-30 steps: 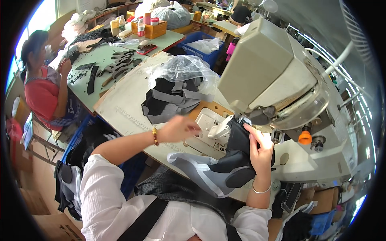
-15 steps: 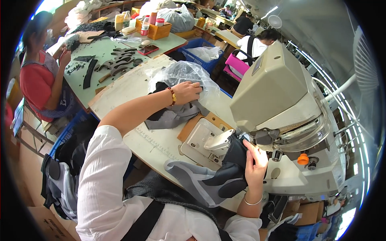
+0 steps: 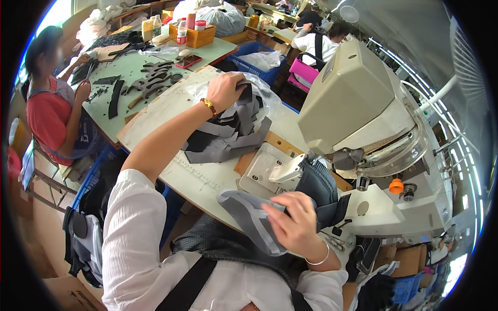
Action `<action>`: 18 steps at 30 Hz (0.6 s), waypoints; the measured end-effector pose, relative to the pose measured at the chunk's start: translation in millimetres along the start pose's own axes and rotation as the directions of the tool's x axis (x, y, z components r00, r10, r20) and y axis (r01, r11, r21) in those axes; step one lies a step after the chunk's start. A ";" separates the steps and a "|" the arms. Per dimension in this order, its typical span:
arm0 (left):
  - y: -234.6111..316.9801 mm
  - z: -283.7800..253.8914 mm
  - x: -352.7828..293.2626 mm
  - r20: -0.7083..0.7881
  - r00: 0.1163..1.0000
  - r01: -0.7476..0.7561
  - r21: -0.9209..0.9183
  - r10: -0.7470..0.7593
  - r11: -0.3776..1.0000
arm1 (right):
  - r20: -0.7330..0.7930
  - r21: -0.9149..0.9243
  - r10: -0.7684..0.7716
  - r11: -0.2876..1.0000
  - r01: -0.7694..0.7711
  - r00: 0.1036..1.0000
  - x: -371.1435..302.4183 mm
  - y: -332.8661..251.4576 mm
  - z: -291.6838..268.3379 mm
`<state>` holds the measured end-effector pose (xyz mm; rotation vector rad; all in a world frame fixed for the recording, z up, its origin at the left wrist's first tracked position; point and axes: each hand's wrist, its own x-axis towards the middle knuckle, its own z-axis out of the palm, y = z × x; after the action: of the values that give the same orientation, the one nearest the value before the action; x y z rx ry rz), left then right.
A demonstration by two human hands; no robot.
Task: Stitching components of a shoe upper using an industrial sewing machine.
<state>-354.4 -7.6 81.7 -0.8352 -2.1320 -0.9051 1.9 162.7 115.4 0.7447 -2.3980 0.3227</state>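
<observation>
My left hand (image 3: pixel 225 92) is raised over a heap of grey and black fabric strips (image 3: pixel 228 137) on the table. Its fingers are closed on the end of a dark fabric strip (image 3: pixel 247 94). A sewn piece of grey and black fabric (image 3: pixel 246 217) hangs over the near table edge. Its padded black part (image 3: pixel 317 181) lies at the arm of the sewing machine (image 3: pixel 353 98). In front of this piece is my right hand (image 3: pixel 295 223), slightly blurred, its fingers apart and nothing visibly held. Where the black part meets the needle is hidden.
A clear plastic bag (image 3: pixel 267 96) lies behind the strips. Scissors (image 3: pixel 334 241) rest near the machine's base. At the left, a person in red (image 3: pixel 49 114) works at a green table (image 3: pixel 104 122) bearing cut dark pieces. A blue crate (image 3: pixel 259 62) stands beyond.
My left hand has lifted from the heap, raising a dark strip and spreading the others. My right hand has let go of the black part and come down toward me.
</observation>
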 end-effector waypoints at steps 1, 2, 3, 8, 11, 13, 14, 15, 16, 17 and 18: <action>-0.2 -2.0 1.8 0.012 1.000 0.007 0.005 -0.007 1.000 | 0.058 0.085 -0.023 0.996 0.018 0.998 8.5 -3.3 11.6; -0.5 -3.8 4.1 0.045 0.997 0.061 0.019 -0.062 0.998 | 0.108 0.170 -0.034 0.985 0.015 0.994 17.6 -6.2 24.0; -1.3 -5.7 6.0 0.044 0.995 0.086 0.029 -0.087 0.996 | 0.158 0.186 -0.006 0.982 -0.023 0.987 27.8 -8.2 37.5; -6.5 -9.0 -1.9 0.085 0.992 0.096 0.029 -0.098 0.995 | 0.351 0.058 0.413 0.886 -0.460 0.841 102.9 24.9 126.3; -13.0 -1.0 -11.9 0.084 0.985 0.157 -0.032 -0.154 0.987 | 0.232 0.008 0.538 0.832 -0.554 0.811 143.3 85.8 183.2; -20.1 4.8 -15.2 0.109 0.978 0.192 -0.128 -0.179 0.973 | 0.230 0.051 0.606 0.774 -0.632 0.761 147.4 119.7 217.2; -22.7 6.6 -15.9 0.113 0.962 0.264 -0.139 -0.249 0.955 | 0.232 0.023 0.623 0.764 -0.645 0.747 148.0 132.1 232.9; -27.9 4.6 -9.4 0.102 0.955 0.289 -0.138 -0.277 0.947 | 0.324 -0.129 0.478 0.877 -0.462 0.817 143.9 141.6 243.6; -31.7 0.5 1.6 0.010 0.900 0.413 -0.336 -0.435 0.846 | 0.471 -0.315 0.416 0.903 -0.292 0.778 139.9 148.0 250.8; -34.7 -6.5 10.7 0.012 0.783 0.537 -0.517 -0.622 0.667 | 0.452 -0.287 0.365 0.923 -0.255 0.814 135.3 150.4 255.2; -39.0 -18.4 22.1 0.052 0.824 0.455 -0.656 -0.565 0.602 | 0.401 -0.158 0.474 0.879 -0.450 0.784 131.6 149.8 256.2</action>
<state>-390.6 -37.2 94.7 -0.3952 -1.9314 -2.0330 -293.6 127.9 -14.3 0.1887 -2.9939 0.3104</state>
